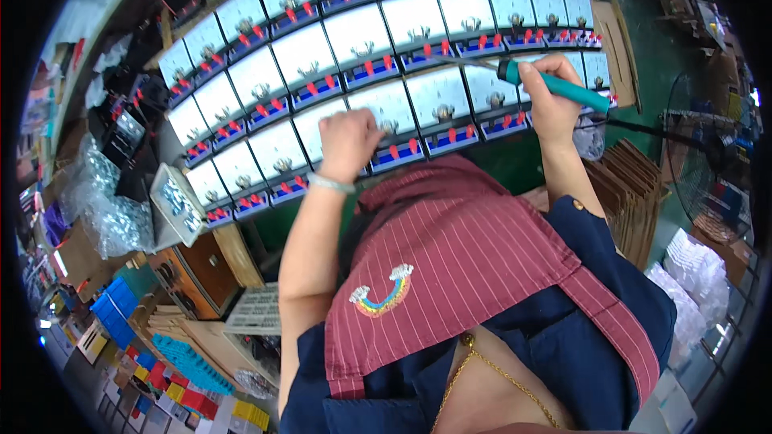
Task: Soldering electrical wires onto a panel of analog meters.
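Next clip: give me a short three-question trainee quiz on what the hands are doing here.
1. True or false: the right hand holds a teal-handled tool.
2. What does the left hand rest on?
A. a white panel meter
B. a fan
C. cardboard
3. Fill in: the meters lie in ___.

Key:
1. True.
2. A.
3. Rows.

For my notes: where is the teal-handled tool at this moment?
In the head view, upper right: the teal-handled tool is in the right hand, its metal tip over the rows of white panel meters.
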Tool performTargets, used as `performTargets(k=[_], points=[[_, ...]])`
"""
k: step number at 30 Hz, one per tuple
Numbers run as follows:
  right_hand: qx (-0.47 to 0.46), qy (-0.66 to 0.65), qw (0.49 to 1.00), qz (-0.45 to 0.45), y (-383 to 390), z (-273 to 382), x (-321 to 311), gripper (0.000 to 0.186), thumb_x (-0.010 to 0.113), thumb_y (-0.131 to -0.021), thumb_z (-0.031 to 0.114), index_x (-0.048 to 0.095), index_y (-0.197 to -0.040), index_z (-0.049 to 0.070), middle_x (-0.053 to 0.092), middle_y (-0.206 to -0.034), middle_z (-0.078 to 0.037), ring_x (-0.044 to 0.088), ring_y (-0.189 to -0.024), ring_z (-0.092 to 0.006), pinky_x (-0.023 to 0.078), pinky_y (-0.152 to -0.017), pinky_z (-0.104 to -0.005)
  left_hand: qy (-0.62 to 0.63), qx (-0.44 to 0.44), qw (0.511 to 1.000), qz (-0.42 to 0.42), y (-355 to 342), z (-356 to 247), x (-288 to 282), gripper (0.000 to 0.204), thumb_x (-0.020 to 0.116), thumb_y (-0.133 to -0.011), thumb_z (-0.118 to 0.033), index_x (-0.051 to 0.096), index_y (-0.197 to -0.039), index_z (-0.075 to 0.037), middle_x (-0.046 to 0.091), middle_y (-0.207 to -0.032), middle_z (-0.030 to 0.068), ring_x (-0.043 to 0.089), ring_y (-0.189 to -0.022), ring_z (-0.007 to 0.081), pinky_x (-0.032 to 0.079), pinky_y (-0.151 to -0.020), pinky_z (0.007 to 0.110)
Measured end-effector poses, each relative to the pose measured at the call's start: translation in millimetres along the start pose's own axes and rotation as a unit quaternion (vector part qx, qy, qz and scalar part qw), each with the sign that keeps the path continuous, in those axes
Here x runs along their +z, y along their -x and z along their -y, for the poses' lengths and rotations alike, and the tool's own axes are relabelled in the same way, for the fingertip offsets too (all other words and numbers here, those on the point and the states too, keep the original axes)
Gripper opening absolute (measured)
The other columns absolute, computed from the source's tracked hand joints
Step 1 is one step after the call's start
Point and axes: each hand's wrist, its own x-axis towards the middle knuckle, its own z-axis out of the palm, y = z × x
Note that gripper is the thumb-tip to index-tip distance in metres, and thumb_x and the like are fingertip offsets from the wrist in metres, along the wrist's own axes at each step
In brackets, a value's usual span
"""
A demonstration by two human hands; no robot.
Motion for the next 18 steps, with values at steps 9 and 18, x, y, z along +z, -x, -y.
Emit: performTargets(k=[9,18], points=[[0.038,-0.082,0.994,-0.067,-165.2,-36.0,48.2,0.020,0.072,-0.081,0.015,0.057,-0.072,0.006,0.057,-0.062,-0.001,0.049,-0.056,-0.0064,0.037,-0.053,-0.0229,0.040,0.004,0.988,-0.149,13.9,-50.5,-28.4,0.035,0.071,-0.076,-0.024,0.055,-0.102,-0.007,0.053,-0.103,0.0123,0.050,-0.099,0.0308,0.034,-0.085,0.042],[0.071,-0.197,0.977,0.048,-258.1,-81.1,251.9,0.023,0.074,-0.080,0.020,0.057,-0.074,0.004,0.059,-0.063,-0.002,0.052,-0.055,-0.0081,0.039,-0.053,-0.0238,-0.071,-0.041,0.980,-0.183,9.6,-33.9,-9.7,0.050,0.069,-0.077,-0.040,0.056,-0.115,-0.011,0.049,-0.117,0.0098,0.046,-0.112,0.0292,0.028,-0.095,0.046]])
